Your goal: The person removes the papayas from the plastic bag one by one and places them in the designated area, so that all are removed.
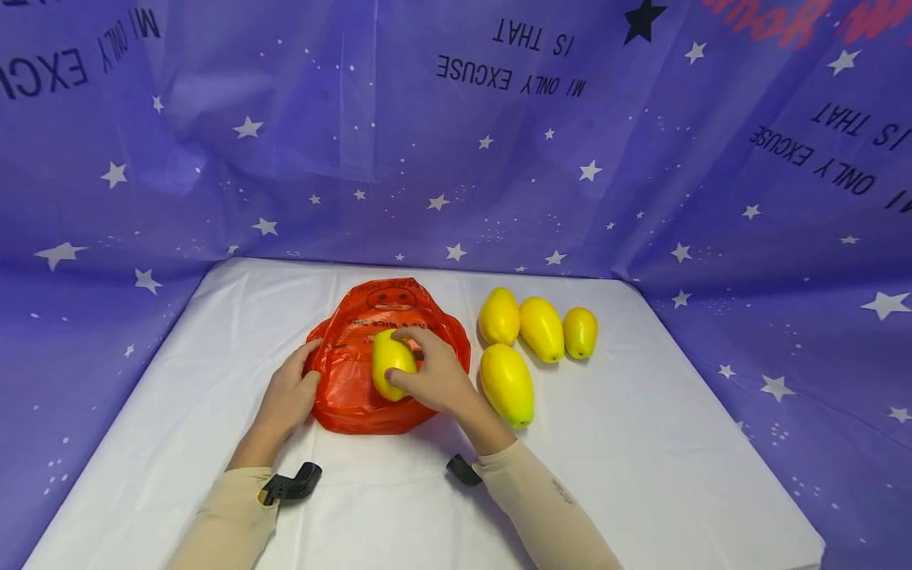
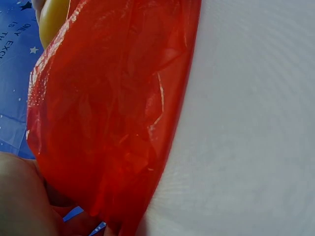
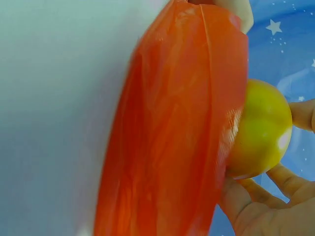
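Observation:
A red plastic bag (image 1: 349, 416) with printed lettering and a round face lies on the white table, its mouth spread open. At its left edge, my left hand (image 1: 287, 392) grips the plastic between thumb and fingers; the left wrist view has the bag's side (image 2: 113, 108) stretching away from that hand. My right hand (image 1: 442, 376) holds a smooth yellow mango-shaped fruit (image 1: 387, 362) over the bag's mouth, thumb on the near side and fingers across the far side. In the right wrist view the bag's rim hides part of this fruit (image 3: 266, 130).
Several similar yellow fruits lie right of the bag: one in front (image 1: 506, 384), the others behind it in a row, including a middle one (image 1: 541, 328) and a smaller one (image 1: 580, 332). A purple star-printed curtain (image 1: 399, 166) surrounds the white table (image 1: 641, 467).

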### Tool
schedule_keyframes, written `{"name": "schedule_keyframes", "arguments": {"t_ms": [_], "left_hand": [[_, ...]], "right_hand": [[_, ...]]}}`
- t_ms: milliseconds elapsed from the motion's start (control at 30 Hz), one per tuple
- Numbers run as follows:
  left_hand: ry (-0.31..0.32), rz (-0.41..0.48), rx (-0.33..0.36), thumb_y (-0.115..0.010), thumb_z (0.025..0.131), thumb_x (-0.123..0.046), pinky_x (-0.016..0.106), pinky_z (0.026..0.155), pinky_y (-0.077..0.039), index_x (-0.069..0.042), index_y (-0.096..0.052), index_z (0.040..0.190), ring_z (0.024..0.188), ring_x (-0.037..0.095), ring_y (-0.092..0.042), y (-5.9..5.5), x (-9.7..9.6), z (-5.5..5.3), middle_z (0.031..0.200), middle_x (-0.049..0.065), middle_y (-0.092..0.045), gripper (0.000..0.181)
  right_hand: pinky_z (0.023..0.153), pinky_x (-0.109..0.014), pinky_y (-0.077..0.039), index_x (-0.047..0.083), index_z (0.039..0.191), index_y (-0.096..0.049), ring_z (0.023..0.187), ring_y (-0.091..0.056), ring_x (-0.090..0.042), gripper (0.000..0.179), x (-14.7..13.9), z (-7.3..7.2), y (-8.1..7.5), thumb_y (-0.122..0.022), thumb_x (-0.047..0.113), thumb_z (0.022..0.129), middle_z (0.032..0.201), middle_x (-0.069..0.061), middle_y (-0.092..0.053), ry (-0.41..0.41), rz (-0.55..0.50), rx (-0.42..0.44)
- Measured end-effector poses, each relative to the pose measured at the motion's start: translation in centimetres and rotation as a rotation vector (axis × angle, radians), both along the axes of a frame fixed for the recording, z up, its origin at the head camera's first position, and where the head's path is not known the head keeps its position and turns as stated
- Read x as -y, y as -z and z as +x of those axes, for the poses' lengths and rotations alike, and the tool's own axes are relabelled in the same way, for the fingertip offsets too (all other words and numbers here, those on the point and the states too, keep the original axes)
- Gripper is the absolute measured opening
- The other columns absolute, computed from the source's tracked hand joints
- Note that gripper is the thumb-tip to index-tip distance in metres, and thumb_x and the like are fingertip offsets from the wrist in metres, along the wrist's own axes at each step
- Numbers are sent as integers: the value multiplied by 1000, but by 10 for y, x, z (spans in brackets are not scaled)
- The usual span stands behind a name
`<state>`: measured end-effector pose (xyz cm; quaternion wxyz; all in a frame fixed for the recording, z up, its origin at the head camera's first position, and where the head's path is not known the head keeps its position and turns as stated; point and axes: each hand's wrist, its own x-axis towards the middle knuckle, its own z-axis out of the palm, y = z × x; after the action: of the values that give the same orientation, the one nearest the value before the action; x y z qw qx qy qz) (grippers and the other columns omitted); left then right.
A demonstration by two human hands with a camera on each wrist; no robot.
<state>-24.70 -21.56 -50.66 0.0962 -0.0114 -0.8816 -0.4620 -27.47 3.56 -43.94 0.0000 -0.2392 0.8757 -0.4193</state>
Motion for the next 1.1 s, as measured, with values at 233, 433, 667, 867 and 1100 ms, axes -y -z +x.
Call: {"name": "schedule_keyframes", "arguments": {"t_ms": [233,433,667,867,1100], "left_hand": [[7,-7,-19,-41,92,-3,59,110,-24,-2,-37,147,137,42,-31,-2,-1,-2,148,24,-37,56],[2,-17,-28,-41,91,-3,59,109,-25,-2,-38,147,136,43,-32,-2,-1,-2,148,24,-38,56],[9,-8,-12,-41,92,-3,59,109,-25,-2,-36,148,137,43,-31,-4,-2,-1,148,25,-36,56],[10,-7,9,-40,93,-4,60,109,-24,-3,-34,149,138,43,-29,-3,-2,0,150,24,-34,57],[5,-8,18,-40,94,-5,61,109,-23,-4,-34,150,138,44,-29,-4,-1,3,150,24,-34,56]], "right_hand": [[84,-35,-53,26,128,-57,104,-60,-19,53,-17,3,-6,-71,30,78,129,11,-54,33,-22,-2],[87,-39,-53,23,130,-56,104,-62,-20,55,-27,7,-7,-71,28,78,130,8,-55,33,-44,-26],[89,-41,-52,19,130,-57,105,-59,-16,55,-41,15,-11,-72,24,77,128,7,-56,33,-86,-35],[90,-40,-52,19,129,-56,107,-56,-14,54,-53,24,-16,-71,21,77,126,9,-56,43,-114,-44],[79,-36,-55,25,129,-56,106,-62,-21,55,-71,34,-18,-73,22,77,129,11,-54,101,-100,-53]]}}
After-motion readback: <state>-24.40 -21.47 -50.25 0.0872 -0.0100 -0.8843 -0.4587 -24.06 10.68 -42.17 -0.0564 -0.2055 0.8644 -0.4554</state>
